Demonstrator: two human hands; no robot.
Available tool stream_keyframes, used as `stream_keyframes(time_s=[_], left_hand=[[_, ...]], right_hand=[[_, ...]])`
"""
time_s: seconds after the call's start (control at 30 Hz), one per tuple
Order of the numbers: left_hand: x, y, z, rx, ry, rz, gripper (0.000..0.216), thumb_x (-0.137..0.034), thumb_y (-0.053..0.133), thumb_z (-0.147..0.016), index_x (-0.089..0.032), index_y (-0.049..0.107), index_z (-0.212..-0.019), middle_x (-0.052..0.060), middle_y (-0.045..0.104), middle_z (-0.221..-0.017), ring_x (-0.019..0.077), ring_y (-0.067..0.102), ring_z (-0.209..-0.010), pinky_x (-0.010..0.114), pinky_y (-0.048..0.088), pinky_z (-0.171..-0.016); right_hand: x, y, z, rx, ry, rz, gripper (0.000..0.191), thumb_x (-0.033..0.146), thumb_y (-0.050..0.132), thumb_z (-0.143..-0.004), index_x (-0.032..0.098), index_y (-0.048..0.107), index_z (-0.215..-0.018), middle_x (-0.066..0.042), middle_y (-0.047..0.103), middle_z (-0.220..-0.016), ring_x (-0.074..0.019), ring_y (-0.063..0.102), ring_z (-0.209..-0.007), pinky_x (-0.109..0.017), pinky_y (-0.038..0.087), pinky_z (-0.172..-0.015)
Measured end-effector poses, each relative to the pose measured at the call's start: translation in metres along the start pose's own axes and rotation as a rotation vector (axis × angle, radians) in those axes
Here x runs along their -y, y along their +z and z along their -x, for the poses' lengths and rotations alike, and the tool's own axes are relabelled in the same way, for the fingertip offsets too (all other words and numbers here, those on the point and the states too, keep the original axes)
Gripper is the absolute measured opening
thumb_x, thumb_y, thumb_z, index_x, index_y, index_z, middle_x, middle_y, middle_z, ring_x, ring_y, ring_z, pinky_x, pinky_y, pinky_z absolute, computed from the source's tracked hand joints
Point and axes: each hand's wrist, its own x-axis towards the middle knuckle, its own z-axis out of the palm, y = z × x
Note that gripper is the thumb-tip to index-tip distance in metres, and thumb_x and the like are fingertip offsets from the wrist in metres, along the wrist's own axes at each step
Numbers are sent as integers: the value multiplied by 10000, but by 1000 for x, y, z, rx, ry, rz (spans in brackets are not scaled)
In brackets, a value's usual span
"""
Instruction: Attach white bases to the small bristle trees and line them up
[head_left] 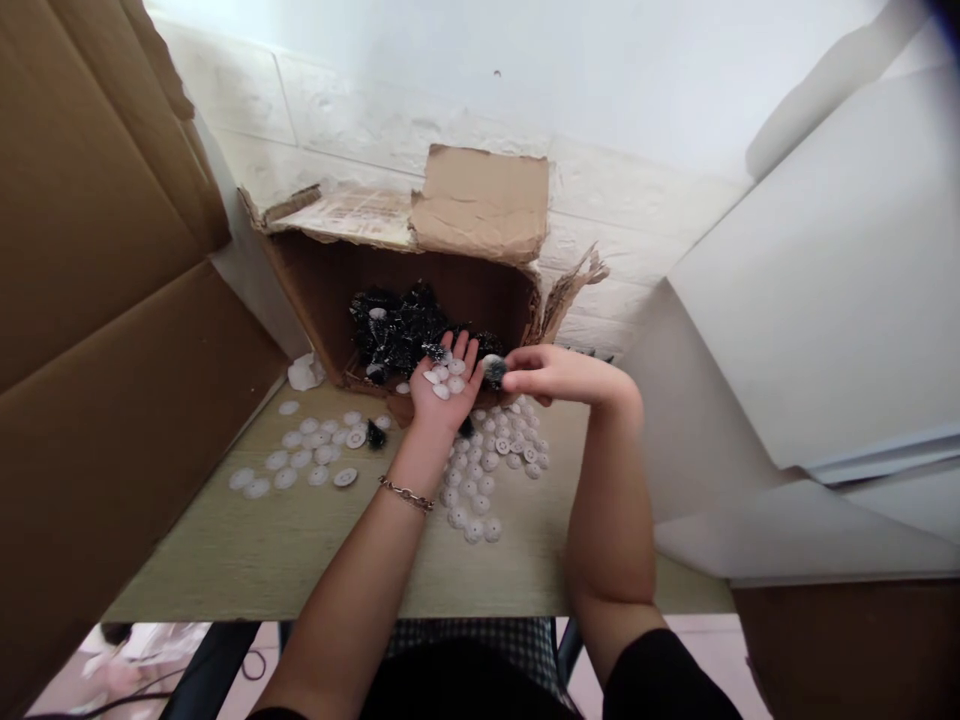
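Observation:
My left hand (442, 385) is palm up at the mouth of a torn cardboard box, fingers extended. Several small white round discs (441, 392) rest in its palm. My right hand (551, 374) is closed in a pinch just to the right, with a small dark bristly tree with a white base (494, 371) at its fingertips. Inside the box lies a heap of similar dark green bristly trees (405, 325) with whitish tips. More white discs (469, 488) are spread on the table under and right of my left wrist, and another group (307, 445) lies to the left.
The open cardboard box (300, 300) lies on the greenish table (300, 560) against the white wall. A big brown carton (97, 400) borders the left side, white panels (817, 280) the right. One loose bristly tree (376, 434) sits among the left discs.

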Motion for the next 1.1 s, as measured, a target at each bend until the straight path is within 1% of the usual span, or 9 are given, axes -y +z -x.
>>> stream_keyframes(time_s=[0.1,0.17,0.2,0.27,0.33,0.43,0.63,0.83,1.1], left_hand=[[-1,-1,1,10,-18,11,340,-315,226,-775,-233,532,-901,-15,455,-1195,138,449,-1060,313,383,-816],[-1,-2,2,17,-27,26,337,-317,237,-771,-234,536,-903,-19,458,-1192,133,439,-1071,308,379,-819],[-1,-2,3,18,-27,34,335,-315,242,-769,-232,538,-903,-19,457,-1194,133,436,-1074,306,378,-820],[-1,-3,3,17,-26,37,335,-311,245,-768,-229,541,-902,-17,451,-1200,134,432,-1078,304,376,-821],[-1,-3,3,15,-18,25,345,-313,235,-771,-227,543,-898,-12,451,-1202,135,430,-1081,305,375,-820],[0,-3,2,1,-15,0,351,-313,225,-773,-227,545,-890,-8,454,-1199,134,430,-1081,307,374,-819],[1,-4,1,-15,-27,21,336,-309,251,-760,-229,550,-892,-14,455,-1196,132,441,-1068,306,364,-823],[1,-3,1,-43,-17,-20,322,-303,262,-755,-231,548,-882,-6,477,-1173,130,438,-1071,313,355,-831],[2,-5,0,-43,-16,-10,323,-292,268,-748,-228,558,-877,3,492,-1157,142,450,-1059,320,358,-826]], right_hand=[[-5,-13,27,-109,-77,-59,472,587,448,-631,150,513,-797,24,477,-575,-54,413,-466,-182,342,-450],[-14,-21,46,-246,-67,-74,505,632,395,-636,155,503,-760,25,440,-540,-60,395,-457,-195,343,-456],[-20,-25,54,-340,7,-52,510,645,379,-637,155,497,-719,18,434,-533,-63,395,-454,-202,343,-456],[-34,-31,64,-504,250,25,532,671,374,-619,156,493,-681,1,435,-516,-75,399,-435,-219,332,-435],[-49,-36,65,-582,468,46,581,701,363,-592,152,508,-713,-15,443,-509,-90,403,-416,-236,325,-410],[-74,-38,46,-554,588,-64,658,736,328,-568,137,519,-764,-21,437,-511,-89,389,-400,-247,335,-398],[-123,-27,-8,-314,803,-268,658,755,225,-580,159,475,-700,38,344,-449,-57,310,-356,-206,284,-365],[-145,-14,-24,-288,748,-241,675,711,88,-651,152,466,-635,31,343,-426,-63,321,-355,-218,299,-402],[-154,-15,-29,-317,817,-122,751,723,118,-639,117,563,-640,-22,386,-435,-121,395,-400,-262,325,-428]])
